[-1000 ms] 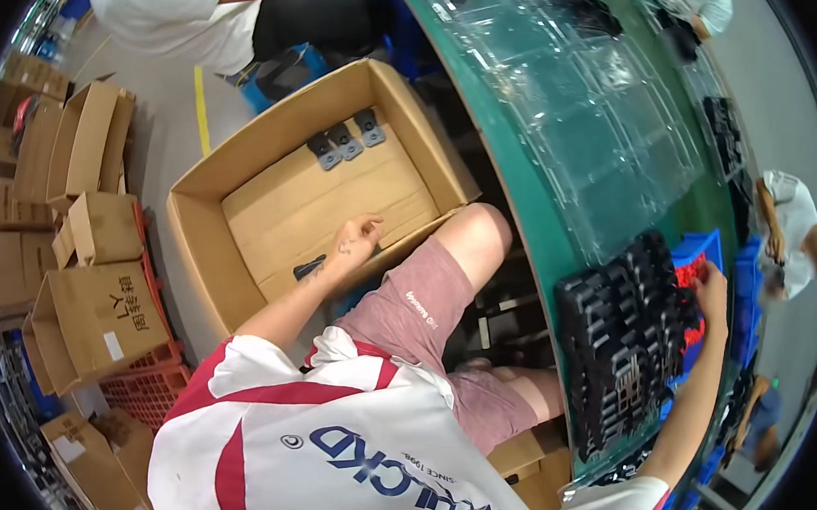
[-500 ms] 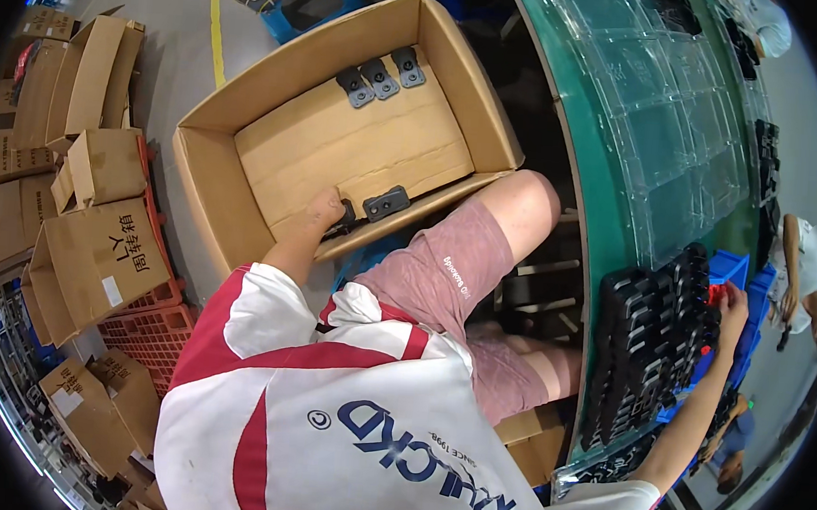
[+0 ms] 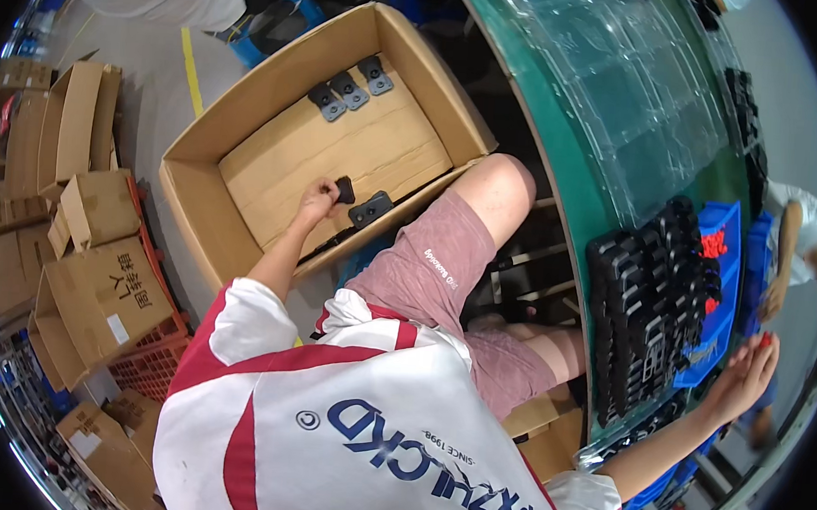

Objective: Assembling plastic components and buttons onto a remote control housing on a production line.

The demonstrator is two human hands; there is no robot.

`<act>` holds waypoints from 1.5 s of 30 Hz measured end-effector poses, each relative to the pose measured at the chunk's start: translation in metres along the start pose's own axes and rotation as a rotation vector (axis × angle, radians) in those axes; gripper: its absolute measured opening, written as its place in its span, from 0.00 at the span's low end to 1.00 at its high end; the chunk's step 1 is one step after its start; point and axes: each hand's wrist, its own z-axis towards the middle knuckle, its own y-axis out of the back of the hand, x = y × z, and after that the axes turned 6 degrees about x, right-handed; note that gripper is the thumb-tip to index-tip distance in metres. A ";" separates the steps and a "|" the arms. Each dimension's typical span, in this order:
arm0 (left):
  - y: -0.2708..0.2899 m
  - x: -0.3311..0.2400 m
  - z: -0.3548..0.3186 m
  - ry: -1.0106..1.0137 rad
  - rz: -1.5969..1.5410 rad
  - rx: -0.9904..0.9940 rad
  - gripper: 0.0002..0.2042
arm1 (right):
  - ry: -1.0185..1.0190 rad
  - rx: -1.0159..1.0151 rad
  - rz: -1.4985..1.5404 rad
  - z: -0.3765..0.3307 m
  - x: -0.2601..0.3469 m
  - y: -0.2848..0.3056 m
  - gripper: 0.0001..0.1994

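"Box [image 3: 195,216] under the left hand [image 3: 317,199]?"

"Yes; that hand grips a black part [image 3: 346,190], and another black part [image 3: 370,211] lies just right of it."

"And the right hand [image 3: 744,381]?"

"Pinching a small red piece [image 3: 765,340], near a blue bin [image 3: 722,320] of red pieces [image 3: 714,243]."

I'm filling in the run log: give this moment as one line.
left hand: holds dark plastic part in brown cardboard box | right hand: holds small red piece | inside box: three dark rectangular plates
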 end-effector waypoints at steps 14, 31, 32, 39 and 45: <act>-0.176 -0.270 -0.181 -0.490 -0.637 0.680 0.24 | -0.261 0.257 0.350 -0.152 -0.031 -0.176 0.09; -0.300 -0.283 -0.230 -0.889 0.025 1.166 0.24 | -0.174 -0.249 0.590 -0.224 -0.051 -0.070 0.13; -0.305 -0.283 -0.234 -0.732 -0.066 1.200 0.24 | -0.191 -0.294 0.501 -0.227 -0.048 -0.066 0.12; -0.316 -0.292 -0.242 -0.209 -0.423 1.206 0.24 | -0.185 -0.913 -0.852 -0.264 -0.082 0.102 0.13; -0.320 -0.292 -0.240 -0.117 -0.537 1.265 0.23 | -0.494 -0.776 -0.954 -0.328 -0.131 0.178 0.11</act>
